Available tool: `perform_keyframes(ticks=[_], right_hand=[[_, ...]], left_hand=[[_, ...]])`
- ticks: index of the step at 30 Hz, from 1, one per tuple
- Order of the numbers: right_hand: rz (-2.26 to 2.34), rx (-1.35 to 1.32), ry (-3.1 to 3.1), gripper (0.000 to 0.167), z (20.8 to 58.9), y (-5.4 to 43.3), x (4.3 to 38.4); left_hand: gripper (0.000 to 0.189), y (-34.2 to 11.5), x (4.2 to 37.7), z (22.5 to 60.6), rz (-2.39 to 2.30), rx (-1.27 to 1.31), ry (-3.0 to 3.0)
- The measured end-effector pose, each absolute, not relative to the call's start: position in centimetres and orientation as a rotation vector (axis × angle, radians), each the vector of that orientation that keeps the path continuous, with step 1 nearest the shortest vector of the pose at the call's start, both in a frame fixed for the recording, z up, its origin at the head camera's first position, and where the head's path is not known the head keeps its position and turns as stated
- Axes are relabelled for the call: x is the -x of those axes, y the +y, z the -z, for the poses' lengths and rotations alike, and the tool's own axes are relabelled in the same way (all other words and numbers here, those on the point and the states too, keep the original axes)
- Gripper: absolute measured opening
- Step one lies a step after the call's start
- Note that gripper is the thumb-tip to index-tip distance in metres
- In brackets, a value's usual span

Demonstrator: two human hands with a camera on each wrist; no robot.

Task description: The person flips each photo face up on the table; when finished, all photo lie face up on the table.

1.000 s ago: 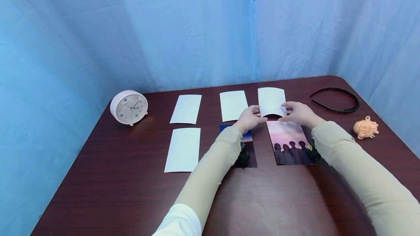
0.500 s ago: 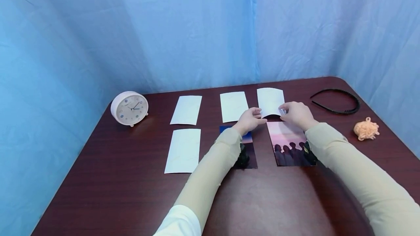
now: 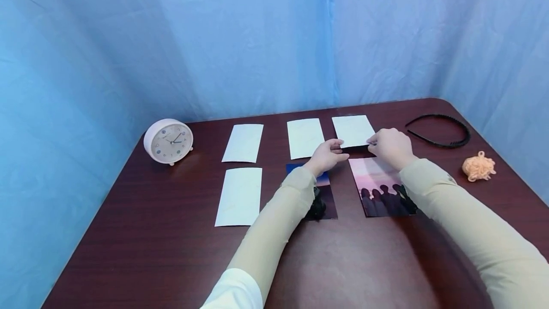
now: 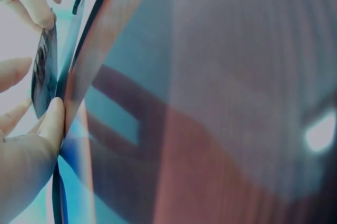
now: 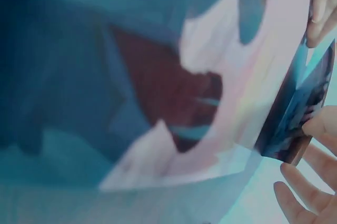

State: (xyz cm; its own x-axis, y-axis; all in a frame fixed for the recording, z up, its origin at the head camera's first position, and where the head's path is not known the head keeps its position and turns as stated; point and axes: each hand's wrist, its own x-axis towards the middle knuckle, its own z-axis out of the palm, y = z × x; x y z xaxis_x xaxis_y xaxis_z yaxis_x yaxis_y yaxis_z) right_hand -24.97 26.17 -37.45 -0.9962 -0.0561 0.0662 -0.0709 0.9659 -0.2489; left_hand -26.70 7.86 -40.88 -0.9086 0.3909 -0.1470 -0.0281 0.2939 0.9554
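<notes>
In the head view my right hand (image 3: 391, 147) pinches the near right corner of a white-backed photo card (image 3: 353, 130) at the back of the table. The card's near edge is lifted, and its printed underside (image 4: 45, 71) shows in the left wrist view. Beside the near left corner is my left hand (image 3: 327, 156), thumb and fingers apart; whether it touches the card is unclear. Below the right hand lies a photo (image 3: 383, 192) with a pink sky and dark silhouettes. Partly under the left forearm is a blue-and-dark photo (image 3: 329, 199).
Face-down white cards lie farther left: one beside the left hand (image 3: 305, 138), one behind (image 3: 243, 143), one nearer (image 3: 239, 197). A white alarm clock (image 3: 169, 141) stands at the back left. A black headband (image 3: 463, 138) and peach yarn (image 3: 478, 167) lie on the right.
My right hand has closed from spread fingers to a pinch on the card's corner. The card has flattened, its far edge has shifted left and its near edge has risen. The left hand stays put.
</notes>
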Motion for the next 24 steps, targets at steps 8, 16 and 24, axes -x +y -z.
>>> perform_keyframes(ticks=[8,16,24], right_hand=[[-0.457,-0.251,-3.041,0.021,36.7,25.9,24.7],[-0.506,-0.336,-2.997,0.016,35.9,26.1,23.9],[-0.571,-0.374,-2.850,0.013,35.5,26.6,23.1]], left_hand=[[0.046,7.7,26.6,40.8,-1.650,-0.339,2.251],[0.024,7.4,26.6,40.8,-1.669,-0.313,2.348],[0.020,7.8,26.7,40.3,-1.793,-0.348,2.394]])
